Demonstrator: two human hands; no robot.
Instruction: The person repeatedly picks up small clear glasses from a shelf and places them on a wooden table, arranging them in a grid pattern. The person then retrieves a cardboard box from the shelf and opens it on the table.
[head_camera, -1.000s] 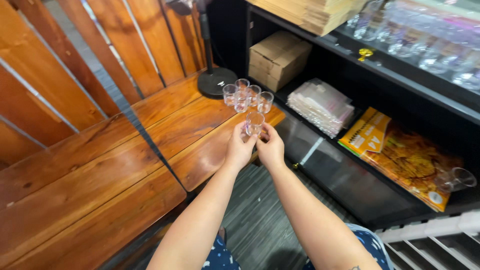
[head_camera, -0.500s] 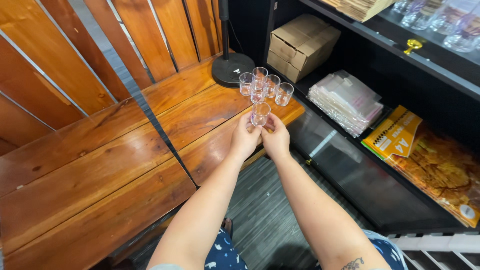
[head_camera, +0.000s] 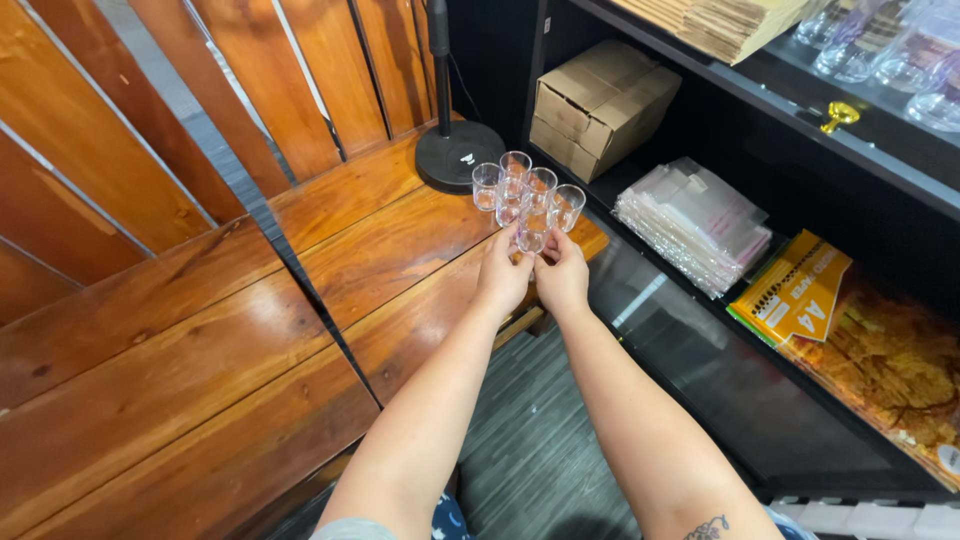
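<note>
We hold a cluster of small clear plastic shot glasses (head_camera: 528, 198) over the far edge of the reddish-brown wooden table (head_camera: 200, 340).

Our fingers (head_camera: 512, 243) pinch narrowly round the bases, left hand (head_camera: 503, 277) and right hand (head_camera: 562, 279) pressed close together, we judge to keep the glasses bunched upright. Whether the bottoms touch the wood we cannot tell. Beyond stand a black round lamp base (head_camera: 458, 155), a brown cardboard box (head_camera: 600, 104) and a stack of clear plastic bags (head_camera: 690, 222) on the dark shelf (head_camera: 700, 340), cut off at right.

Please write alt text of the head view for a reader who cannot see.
Two bare hands, left hand and right hand, hold a cluster of small clear glasses over a wooden bench. A cardboard box sits on a dark shelf.
</note>
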